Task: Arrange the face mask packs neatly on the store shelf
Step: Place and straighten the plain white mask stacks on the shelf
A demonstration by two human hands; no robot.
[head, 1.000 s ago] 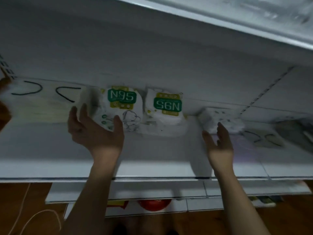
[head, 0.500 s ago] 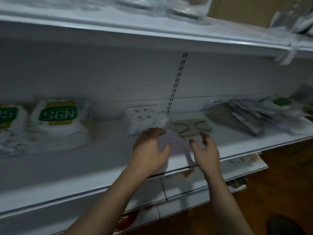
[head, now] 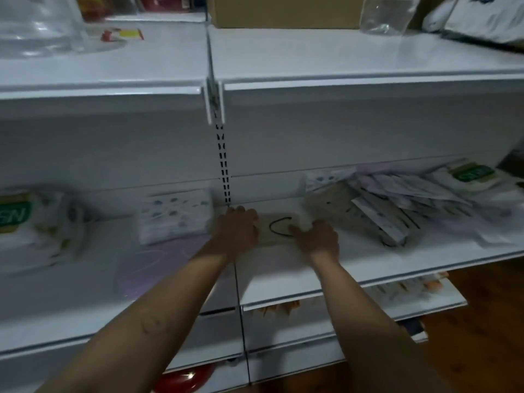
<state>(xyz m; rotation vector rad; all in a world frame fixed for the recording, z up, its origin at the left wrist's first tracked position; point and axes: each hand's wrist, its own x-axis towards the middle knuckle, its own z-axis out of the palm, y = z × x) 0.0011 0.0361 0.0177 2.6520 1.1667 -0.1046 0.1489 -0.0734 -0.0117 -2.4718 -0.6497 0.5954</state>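
Now, your left hand (head: 236, 226) and right hand (head: 319, 238) each curl over one end of the flat mask pack (head: 279, 226), which lies on the shelf (head: 283, 279) just right of the slotted post (head: 224, 165). Hold both ends evenly, square its long edge to the shelf front, and steer clear of the loose heap (head: 397, 205) beside your right hand.

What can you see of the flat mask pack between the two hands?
The mask pack is flat, pale and looks like soft plastic, with one black ear loop showing as a C. It lies on the middle shelf, just right of the slotted upright. The left hand grips its left end, the right hand its right end.
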